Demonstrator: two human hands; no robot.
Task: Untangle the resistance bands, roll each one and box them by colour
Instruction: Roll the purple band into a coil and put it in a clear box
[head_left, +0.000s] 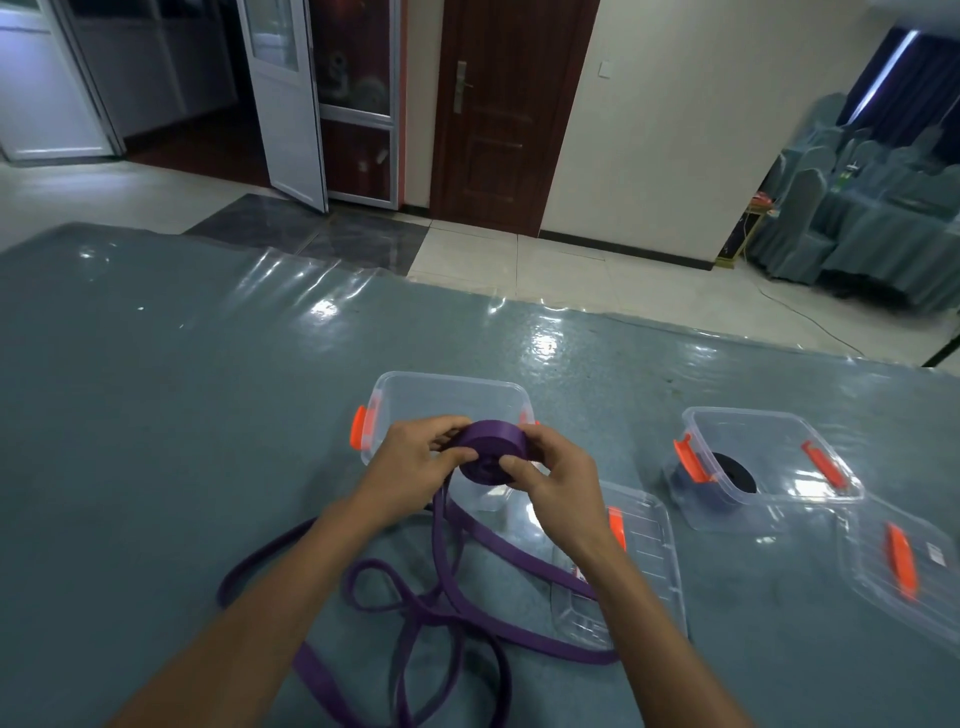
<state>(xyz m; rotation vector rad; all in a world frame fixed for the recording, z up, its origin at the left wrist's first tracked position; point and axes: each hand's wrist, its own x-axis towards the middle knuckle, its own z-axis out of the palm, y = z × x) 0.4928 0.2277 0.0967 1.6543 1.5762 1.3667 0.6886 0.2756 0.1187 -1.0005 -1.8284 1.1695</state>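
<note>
Both hands hold a partly rolled purple resistance band in the air, just in front of a clear plastic box with orange latches. My left hand grips the roll's left side, and my right hand pinches its right side. The band's loose length hangs down and lies in loops on the table towards me. To the right stands a second clear box with a rolled black band inside.
Two clear lids with orange handles lie on the table: one lid under my right forearm, another lid at the far right. The blue-grey table is covered in clear plastic. Doors and covered chairs stand beyond it.
</note>
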